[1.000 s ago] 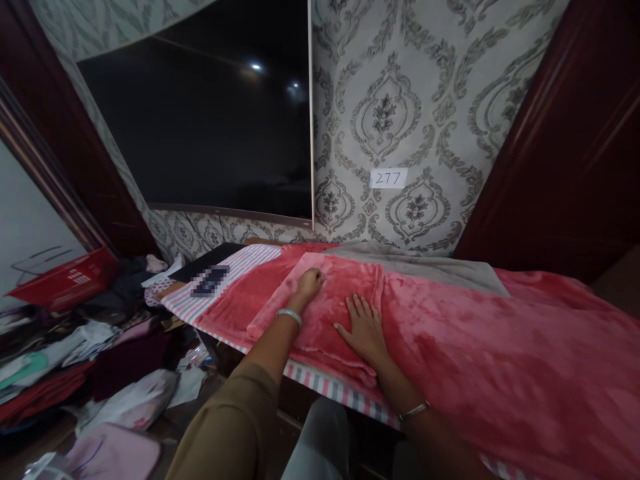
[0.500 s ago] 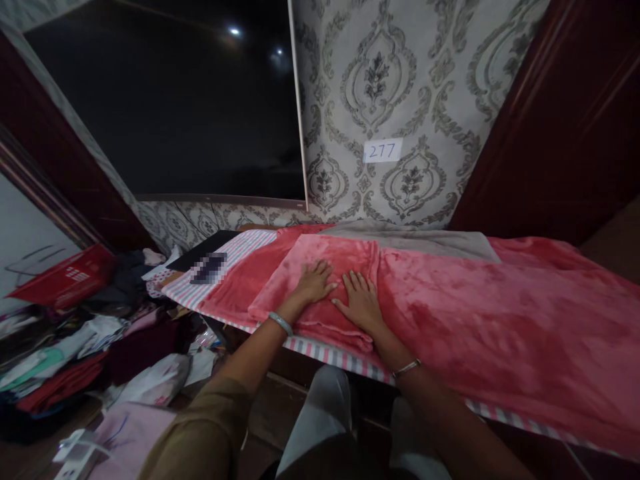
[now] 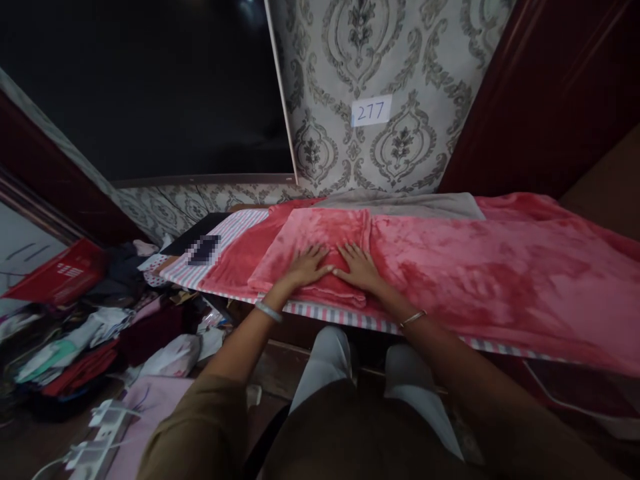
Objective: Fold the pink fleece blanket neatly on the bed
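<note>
A pink-red plush blanket stretches along the table, with its left end folded over into a thick layered section. Flat on that folded part lies my left hand, fingers spread and pointing away from me. My right hand rests beside it, also open, palm down near the fold's right edge. The two thumbs almost meet. Beneath the blanket a striped cloth shows along the front edge and at the left. Behind the fold lies a grey piece of fabric.
A pixelated dark object lies on the striped cloth at left. A large television hangs on the patterned wall, beside a paper marked 277. Piled clothes, a red bag and a power strip are at lower left.
The camera view has tilted downward, so the wall and table sit higher in it. My hands stay pressed on the folded blanket, now closer together, my left turned more inward.
</note>
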Available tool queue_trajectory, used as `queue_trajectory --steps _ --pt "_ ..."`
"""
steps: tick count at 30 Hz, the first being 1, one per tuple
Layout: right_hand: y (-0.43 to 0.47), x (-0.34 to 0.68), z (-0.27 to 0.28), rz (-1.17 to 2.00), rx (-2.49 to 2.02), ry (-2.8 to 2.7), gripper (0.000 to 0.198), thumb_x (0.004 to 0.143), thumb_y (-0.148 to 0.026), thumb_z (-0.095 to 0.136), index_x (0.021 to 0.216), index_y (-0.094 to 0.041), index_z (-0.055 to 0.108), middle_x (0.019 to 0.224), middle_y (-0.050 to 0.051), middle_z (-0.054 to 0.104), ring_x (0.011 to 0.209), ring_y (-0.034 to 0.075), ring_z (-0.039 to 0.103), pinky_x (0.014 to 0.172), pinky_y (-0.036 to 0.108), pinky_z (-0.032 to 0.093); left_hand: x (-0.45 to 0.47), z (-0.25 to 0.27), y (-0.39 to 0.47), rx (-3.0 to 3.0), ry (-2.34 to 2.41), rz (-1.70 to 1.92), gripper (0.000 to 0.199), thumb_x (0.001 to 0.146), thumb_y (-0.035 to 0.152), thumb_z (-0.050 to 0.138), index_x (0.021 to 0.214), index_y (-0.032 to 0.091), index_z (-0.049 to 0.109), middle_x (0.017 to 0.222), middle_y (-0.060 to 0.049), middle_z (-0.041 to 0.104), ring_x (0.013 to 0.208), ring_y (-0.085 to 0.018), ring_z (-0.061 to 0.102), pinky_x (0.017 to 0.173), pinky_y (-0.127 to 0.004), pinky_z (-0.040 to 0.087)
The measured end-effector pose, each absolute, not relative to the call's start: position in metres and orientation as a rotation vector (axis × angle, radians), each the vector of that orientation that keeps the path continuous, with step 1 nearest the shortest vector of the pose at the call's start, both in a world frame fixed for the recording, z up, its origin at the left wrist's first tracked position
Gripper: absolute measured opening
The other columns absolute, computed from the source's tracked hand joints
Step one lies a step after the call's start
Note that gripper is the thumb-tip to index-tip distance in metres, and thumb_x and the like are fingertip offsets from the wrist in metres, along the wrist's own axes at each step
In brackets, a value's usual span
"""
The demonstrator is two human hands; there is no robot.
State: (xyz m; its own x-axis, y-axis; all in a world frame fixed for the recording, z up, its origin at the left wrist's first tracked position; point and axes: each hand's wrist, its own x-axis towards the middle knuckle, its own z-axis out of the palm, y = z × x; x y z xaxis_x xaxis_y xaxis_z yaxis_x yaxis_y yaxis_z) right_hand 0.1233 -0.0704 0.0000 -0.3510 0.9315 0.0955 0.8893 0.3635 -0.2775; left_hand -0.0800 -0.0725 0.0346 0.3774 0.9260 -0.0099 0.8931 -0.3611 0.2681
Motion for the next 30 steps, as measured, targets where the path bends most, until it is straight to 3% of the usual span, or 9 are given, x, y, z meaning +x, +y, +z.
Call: queue_trajectory --steps 6,10,13,19,24,28,30 --pt "-0.107 0.142 -0.007 0.350 -1.551 -2.396 0.076 0.098 -0.058 0.043 0.162 -0.019 0.027 0.169 0.011 0.018 0.156 0.030 0.013 0.122 0.053 0.018 -0.088 0.018 -0.113 2.546 1.603 0.163 0.065 0.099 0.058 0.041 0.158 0.030 0.035 0.169 -0.007 0.023 0.157 -0.031 0.014 0.124 -0.059 0.012" --pt "-0.123 0.143 0.001 0.401 -1.537 -2.314 0.068 0.101 -0.049 0.042 0.159 -0.015 0.034 0.167 0.013 0.024 0.155 0.030 0.017 0.124 0.052 0.017 -0.091 0.018 -0.105 2.555 1.657 0.147 0.063 0.098 0.051 0.044 0.156 0.028 0.039 0.167 -0.009 0.027 0.156 -0.033 0.019 0.122 -0.061 0.018" --pt "-0.131 0.153 0.010 0.425 -1.494 -2.289 0.064 0.101 -0.048 0.045 0.156 -0.016 0.039 0.165 0.010 0.028 0.152 0.030 0.026 0.123 0.049 0.022 -0.090 0.021 -0.092 2.554 1.674 0.129 0.062 0.097 0.050 0.044 0.155 0.027 0.041 0.167 -0.009 0.027 0.155 -0.034 0.019 0.121 -0.063 0.022" --pt "-0.157 0.203 0.003 0.319 -1.485 -2.146 0.056 0.091 -0.041 0.065 0.146 -0.034 0.055 0.151 -0.001 0.053 0.141 0.025 0.046 0.119 0.039 0.033 -0.058 0.038 -0.090 2.667 1.586 0.201 0.061 0.099 0.045 0.038 0.154 0.019 0.044 0.163 -0.013 0.037 0.153 -0.029 0.029 0.122 -0.055 0.026" --pt "-0.176 0.289 -0.015 0.196 -1.394 -1.756 0.042 0.082 -0.032 0.068 0.124 -0.026 0.073 0.123 0.005 0.073 0.117 0.027 0.065 0.106 0.039 0.048 -0.018 0.040 -0.090 2.798 1.534 0.215 0.061 0.098 0.042 0.038 0.155 0.020 0.043 0.166 -0.012 0.028 0.155 -0.031 0.021 0.122 -0.060 0.020" --pt "-0.210 0.387 -0.025 0.003 -1.554 -1.351 0.044 0.089 -0.033 0.050 0.125 -0.017 0.069 0.129 0.016 0.068 0.121 0.030 0.062 0.107 0.052 0.046 -0.007 0.021 -0.081 2.791 1.550 0.076 0.060 0.097 0.037 0.034 0.154 0.021 0.044 0.165 -0.012 0.032 0.154 -0.033 0.024 0.118 -0.064 0.025" --pt "-0.232 0.433 -0.031 -0.100 -1.580 -0.978 0.044 0.084 -0.033 0.053 0.122 -0.017 0.068 0.128 0.015 0.067 0.121 0.029 0.060 0.108 0.053 0.044 -0.008 0.012 -0.077 2.807 1.551 0.083 0.060 0.097 0.037 0.032 0.154 0.022 0.043 0.165 -0.011 0.032 0.154 -0.033 0.024 0.118 -0.064 0.025"
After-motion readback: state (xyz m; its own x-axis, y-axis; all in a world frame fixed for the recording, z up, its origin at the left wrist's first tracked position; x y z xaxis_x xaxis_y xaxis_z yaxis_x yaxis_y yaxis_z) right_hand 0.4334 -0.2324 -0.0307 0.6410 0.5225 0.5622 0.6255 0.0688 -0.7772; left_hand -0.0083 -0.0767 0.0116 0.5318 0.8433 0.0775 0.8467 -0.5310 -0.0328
